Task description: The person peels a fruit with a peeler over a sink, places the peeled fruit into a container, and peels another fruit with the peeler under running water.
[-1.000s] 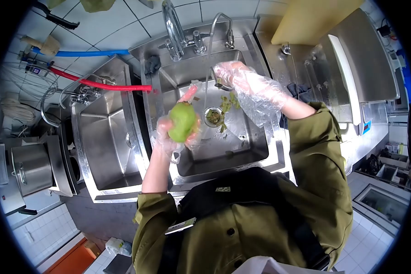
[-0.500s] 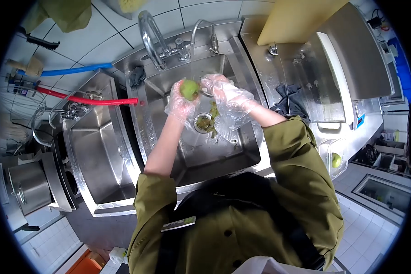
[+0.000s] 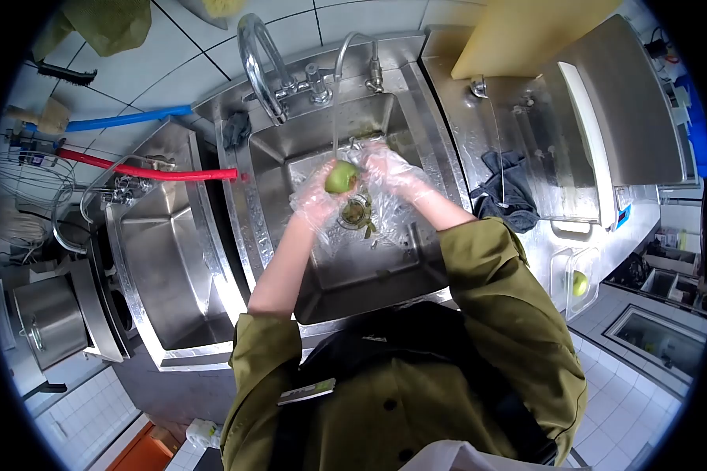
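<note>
My left hand (image 3: pixel 316 198), in a clear plastic glove, is closed around a green apple (image 3: pixel 341 177) over the sink. A thin stream of water from the slim faucet (image 3: pixel 375 74) falls onto or close by the apple. Just right of it, my right hand (image 3: pixel 386 169), gloved the same way, has its fingers curled. A small shiny metal tool (image 3: pixel 354 144) shows at those fingertips; its kind is hard to make out. Below both hands, green peelings (image 3: pixel 368 228) lie in and around the drain (image 3: pixel 354 213) of the steel sink (image 3: pixel 369 292).
A large curved faucet (image 3: pixel 251 59) stands behind the sink. On the right counter are a dark cloth (image 3: pixel 504 188) and a clear container (image 3: pixel 562 275) with another green apple (image 3: pixel 579 283). A second sink (image 3: pixel 169 275) adjoins on the left, with a red hose (image 3: pixel 157 171) above it.
The apple and my left hand have moved down and slightly right, under the water stream. My right hand has shifted slightly down. The metal tool now points up and away from the apple.
</note>
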A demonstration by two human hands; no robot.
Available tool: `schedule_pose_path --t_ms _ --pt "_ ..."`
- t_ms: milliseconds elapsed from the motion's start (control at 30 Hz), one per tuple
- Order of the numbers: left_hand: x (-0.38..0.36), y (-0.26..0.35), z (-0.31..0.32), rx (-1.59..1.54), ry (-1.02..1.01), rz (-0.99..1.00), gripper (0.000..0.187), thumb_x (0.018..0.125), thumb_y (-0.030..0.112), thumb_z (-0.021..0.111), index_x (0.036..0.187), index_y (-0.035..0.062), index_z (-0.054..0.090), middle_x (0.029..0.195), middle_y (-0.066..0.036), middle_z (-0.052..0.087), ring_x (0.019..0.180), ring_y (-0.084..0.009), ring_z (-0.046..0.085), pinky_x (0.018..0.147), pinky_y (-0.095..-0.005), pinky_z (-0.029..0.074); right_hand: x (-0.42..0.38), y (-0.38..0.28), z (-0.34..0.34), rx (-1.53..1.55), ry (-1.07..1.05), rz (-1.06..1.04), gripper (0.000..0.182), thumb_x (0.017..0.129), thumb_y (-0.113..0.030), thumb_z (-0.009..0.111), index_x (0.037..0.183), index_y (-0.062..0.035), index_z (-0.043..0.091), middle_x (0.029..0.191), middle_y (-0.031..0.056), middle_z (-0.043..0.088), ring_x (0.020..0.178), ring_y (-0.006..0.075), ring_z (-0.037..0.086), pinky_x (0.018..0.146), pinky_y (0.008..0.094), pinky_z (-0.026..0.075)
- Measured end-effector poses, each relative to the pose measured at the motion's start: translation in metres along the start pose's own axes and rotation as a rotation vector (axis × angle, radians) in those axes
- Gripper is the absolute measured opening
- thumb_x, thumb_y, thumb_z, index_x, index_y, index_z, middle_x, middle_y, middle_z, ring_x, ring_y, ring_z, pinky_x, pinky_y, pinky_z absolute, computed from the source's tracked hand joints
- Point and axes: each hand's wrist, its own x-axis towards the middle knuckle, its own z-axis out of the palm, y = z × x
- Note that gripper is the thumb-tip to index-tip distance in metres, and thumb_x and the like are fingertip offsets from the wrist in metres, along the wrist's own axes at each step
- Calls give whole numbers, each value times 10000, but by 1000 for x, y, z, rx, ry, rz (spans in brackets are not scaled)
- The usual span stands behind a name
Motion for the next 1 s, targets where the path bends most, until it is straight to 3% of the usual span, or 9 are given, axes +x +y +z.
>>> schedule_pose_path --t_ms 100,200,300,433,500,533,633,733,1000 --pt "6 -6 -4 176 23 105 180 907 234 555 1025 99 543 989 -106 575 913 -265 566 756 -465 539 13 -11 3 206 -207 539 344 860 -198 466 1116 23 528 1178 256 518 1077 346 538 940 389 431" --pt "38 6 -39 54 40 25 216 927 302 504 999 100 538 950 -95 579 879 -240 579 690 -433 552 12 14 58 -111 277 90 285 875 -201 424 1018 3 561 1037 161 604 977 277 587 866 382 459" --pt "40 7 -56 -72 50 30 198 920 274 518 1006 97 533 955 -106 577 897 -253 581 748 -439 551 40 38 76 498 206 -47 326 919 -233 403 1143 -21 509 897 69 620 772 193 591 695 341 481" --pt "14 8 -47 -113 136 164 236 895 219 566 1061 66 498 1049 -142 538 937 -314 566 812 -463 537 30 14 77 748 181 700 331 915 -265 416 1103 -28 547 851 147 607 804 234 605 739 368 483" --pt "5 9 -47 -122 158 141 252 889 204 579 1055 40 484 1031 -143 527 936 -293 553 806 -455 545 -11 58 146 226 -196 506 391 918 -320 372 1076 -21 568 1100 224 570 980 354 570 852 432 442" --pt "4 10 -48 -120 170 108 247 881 188 592 1048 37 491 1028 -134 524 945 -292 546 800 -459 544 -24 30 134 274 -255 900 379 889 -309 437 1103 -31 579 1185 229 543 1064 365 549 881 426 452" --pt "-1 11 -51 -182 110 80 250 870 173 608 1050 46 491 1034 -126 518 960 -288 536 800 -464 540 -69 33 206 99 -668 884 301 824 -262 539 1028 -60 631 1155 200 578 1056 329 577 854 437 481" --pt "5 9 -63 -194 161 97 290 856 201 628 1076 63 498 1103 -147 528 995 -329 538 814 -476 526 -139 45 296 20 -330 738 180 773 -221 561 822 -79 661 880 131 647 794 271 637 666 441 501" --pt "5 -5 -54 79 270 448 361 826 130 640 1143 124 468 1100 -86 524 1005 -243 537 811 -397 505 -103 68 310 -120 75 523 202 770 -227 559 926 -121 631 635 22 565 614 206 585 506 374 445"
